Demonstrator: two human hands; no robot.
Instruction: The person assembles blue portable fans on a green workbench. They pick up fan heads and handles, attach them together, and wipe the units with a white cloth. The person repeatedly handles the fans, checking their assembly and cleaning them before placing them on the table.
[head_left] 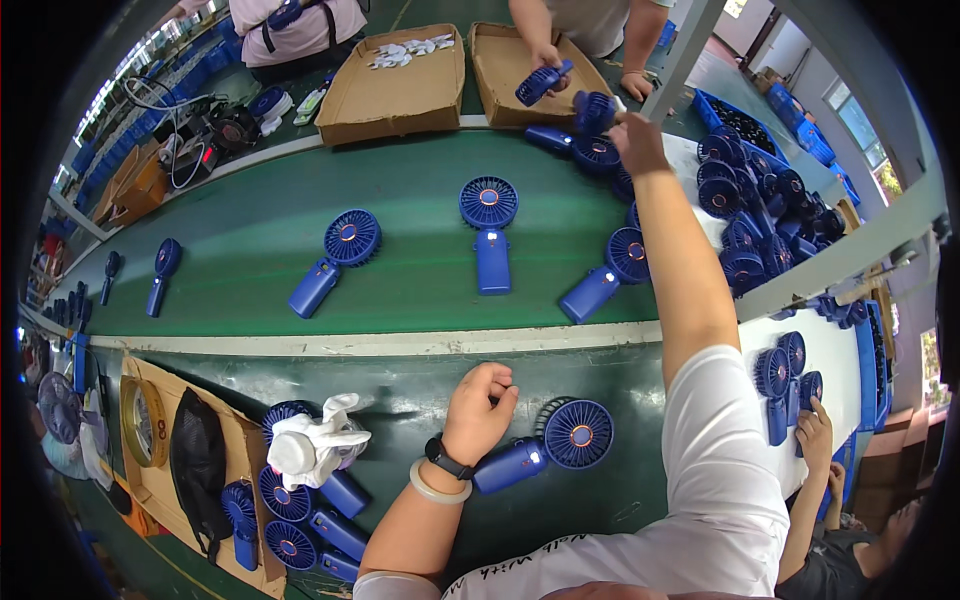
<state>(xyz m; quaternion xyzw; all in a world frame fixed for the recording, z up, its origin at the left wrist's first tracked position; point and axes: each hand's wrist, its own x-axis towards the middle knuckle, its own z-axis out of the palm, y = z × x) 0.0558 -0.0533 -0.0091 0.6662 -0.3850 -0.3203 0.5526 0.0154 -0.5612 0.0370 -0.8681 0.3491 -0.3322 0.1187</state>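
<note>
The left hand (pixel 480 408), loosely curled with a gap between thumb and fingers, is over the smooth green table (pixel 625 385), beside a blue plastic fan (pixel 530 458) with a round, ribbed grille and a boxy handle. The right hand (pixel 638 143) reaches across the green belt (pixel 400 185) to a second fan (pixel 595 113); whether it pinches it, I cannot tell. Dark lettering crosses the white cloth shirt (pixel 640 555).

Yellow roll (pixel 131 425), black pouch (pixel 197 462) in cardboard tray (pixel 160 486); shallow box (pixel 388 98) with white pieces (pixel 410 51) beyond conveyor (pixel 415 275).
</note>
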